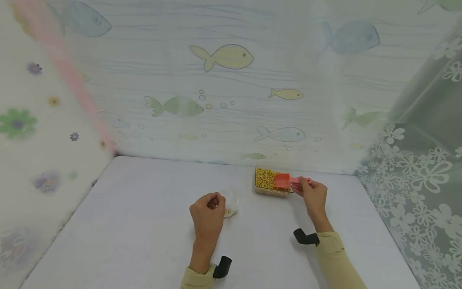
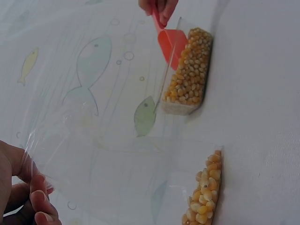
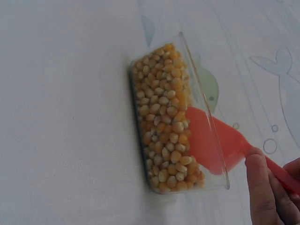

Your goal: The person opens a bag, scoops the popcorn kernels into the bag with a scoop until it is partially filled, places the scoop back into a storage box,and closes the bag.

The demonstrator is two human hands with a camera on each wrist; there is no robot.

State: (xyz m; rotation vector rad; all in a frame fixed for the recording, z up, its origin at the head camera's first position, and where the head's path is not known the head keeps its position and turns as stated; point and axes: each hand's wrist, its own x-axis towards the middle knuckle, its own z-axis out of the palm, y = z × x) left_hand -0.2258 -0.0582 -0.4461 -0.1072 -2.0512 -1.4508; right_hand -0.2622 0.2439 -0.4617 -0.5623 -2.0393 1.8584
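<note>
Partway through, it seems: the right hand (image 1: pixel 313 195) pinches the handle of the red scoop (image 3: pixel 211 143), its bowl lying in the corn box (image 3: pixel 168 119) and not yet lifted out. Left of that box, the left hand (image 1: pixel 207 214) pinches open the clear bag (image 2: pixel 140 159), which holds only a little corn.

My left hand (image 1: pixel 207 214) sits just left of the corn box (image 1: pixel 268 182), fingers curled and pinching a clear bag (image 2: pixel 117 154) at its edge. My right hand (image 1: pixel 313 194) is at the box's right side, thumb and fingers closed round the scoop (image 1: pixel 285 180) handle. Both forearms, in beige sleeves, reach up from the tabletop's (image 1: pixel 144 224) near edge.
</note>
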